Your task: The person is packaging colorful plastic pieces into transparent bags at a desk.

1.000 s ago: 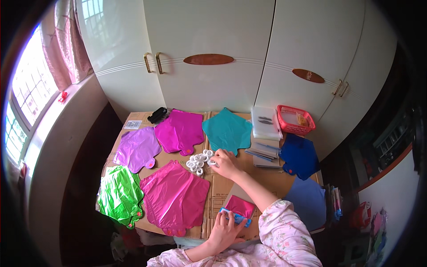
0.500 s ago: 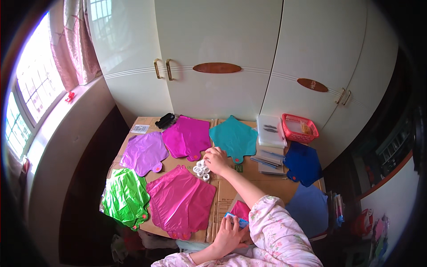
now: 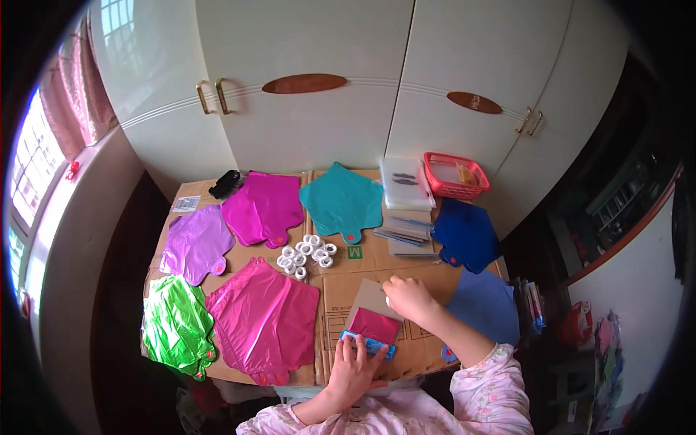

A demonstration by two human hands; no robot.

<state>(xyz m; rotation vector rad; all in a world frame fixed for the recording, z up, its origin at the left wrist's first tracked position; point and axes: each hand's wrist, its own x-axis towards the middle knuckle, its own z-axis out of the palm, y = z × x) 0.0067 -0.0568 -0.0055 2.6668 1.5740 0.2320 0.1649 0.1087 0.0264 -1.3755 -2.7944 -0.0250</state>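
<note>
My left hand [image 3: 354,368] lies with spread, outstretched fingers over a blue strip [image 3: 380,347], pressing it down. Just beyond the strip is a folded pink foil piece [image 3: 376,326], on a grey-brown card [image 3: 370,296]. My right hand [image 3: 410,297] is closed above the card's right edge; a bit of a small white roll [image 3: 387,303] shows at its fingertips, the rest hidden. A cluster of several similar white rolls [image 3: 299,259] sits mid-table. Left of my left hand a large pink foil balloon [image 3: 264,315] lies flat.
Flat foil balloons surround the work: green [image 3: 177,322], lilac [image 3: 194,245], magenta [image 3: 262,206], teal [image 3: 341,201], dark blue [image 3: 466,233] and light blue [image 3: 482,304]. Clear sleeves [image 3: 406,190], grey cards [image 3: 409,245], a red basket [image 3: 457,190] and a black object [image 3: 225,183] line the far side.
My right hand has come back from the white rolls to beside the card, with a white roll at its fingertips. My left hand stays on the blue strip. The view has shifted to the right.
</note>
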